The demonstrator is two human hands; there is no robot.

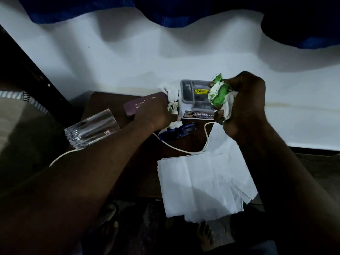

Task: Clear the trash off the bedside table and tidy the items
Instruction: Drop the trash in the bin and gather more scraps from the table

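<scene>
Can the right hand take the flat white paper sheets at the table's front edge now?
Probably not yet: the right hand grips a green-and-white trash wad and is full, though the paper sheets lie uncovered near it.

Tumbler (92,128) clear glossy glass; tissue sheets (200,186) matt paper; table (103,102) probably dark wood.

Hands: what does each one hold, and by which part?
The right hand grips a crumpled wad of green wrapper and tissue round its right side. The left hand is at the tissue scraps; whether it holds them cannot be told.
</scene>
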